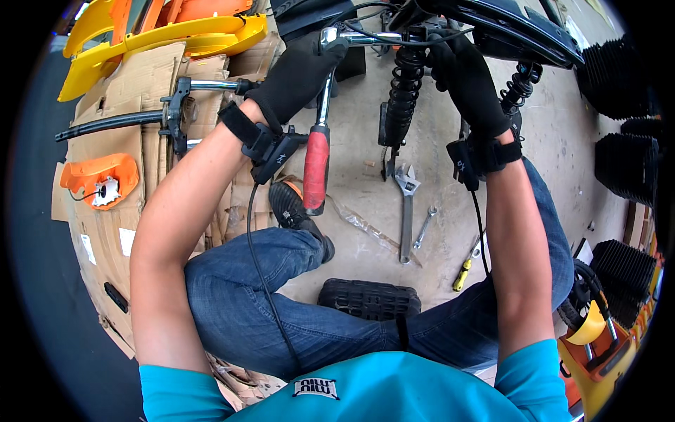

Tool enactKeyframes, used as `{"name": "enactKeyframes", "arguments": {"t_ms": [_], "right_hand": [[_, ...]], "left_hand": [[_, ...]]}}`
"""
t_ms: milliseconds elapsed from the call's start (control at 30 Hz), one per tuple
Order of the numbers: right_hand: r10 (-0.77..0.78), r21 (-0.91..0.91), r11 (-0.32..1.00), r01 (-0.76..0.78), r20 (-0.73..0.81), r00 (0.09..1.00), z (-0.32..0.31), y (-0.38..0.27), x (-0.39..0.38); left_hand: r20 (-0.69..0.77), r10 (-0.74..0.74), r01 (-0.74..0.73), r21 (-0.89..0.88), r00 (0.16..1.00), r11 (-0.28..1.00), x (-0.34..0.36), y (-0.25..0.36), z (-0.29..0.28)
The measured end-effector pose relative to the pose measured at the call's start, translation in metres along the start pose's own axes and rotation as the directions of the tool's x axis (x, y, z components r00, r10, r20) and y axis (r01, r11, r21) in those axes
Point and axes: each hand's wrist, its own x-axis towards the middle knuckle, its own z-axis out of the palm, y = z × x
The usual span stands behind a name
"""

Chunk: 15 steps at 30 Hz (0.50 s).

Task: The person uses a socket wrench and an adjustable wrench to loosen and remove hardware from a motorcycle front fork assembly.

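Note:
Both my hands wear black gloves. My left hand (299, 79) is closed around the head end of a ratchet wrench (316, 158), whose red grip hangs down. From the ratchet head a chrome extension bar (376, 38) runs right to the mount at the top of a black coil-spring shock absorber (404, 98). My right hand (464, 84) is at the other side of this mount with its fingers curled in. Whatever those fingers grip is hidden by the glove and the black frame (510, 32).
An adjustable wrench (406, 218), a small spanner (425, 226) and a yellow-handled screwdriver (464, 271) lie on the floor. A black tool case (369, 299) sits between my legs. Cardboard (151, 105) at left bears a fork assembly (179, 112) and an orange cover (105, 177). Black ribbed parts (622, 165) stand at right.

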Motion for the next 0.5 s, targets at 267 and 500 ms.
{"name": "enactKeyframes", "arguments": {"t_ms": [267, 500], "right_hand": [[-0.139, -0.07, 0.986, 0.151, 0.147, 0.979, -0.018, -0.006, -0.001], [-0.147, -0.047, 0.987, 0.155, 0.136, 0.98, -0.021, 0.011, -0.001]], "left_hand": [[0.246, 0.117, -0.159, 0.161, 0.962, 0.974, 0.008, 0.015, -0.025], [0.201, -0.122, 0.114, 0.051, 0.972, 0.992, 0.01, 0.024, -0.023]]}}
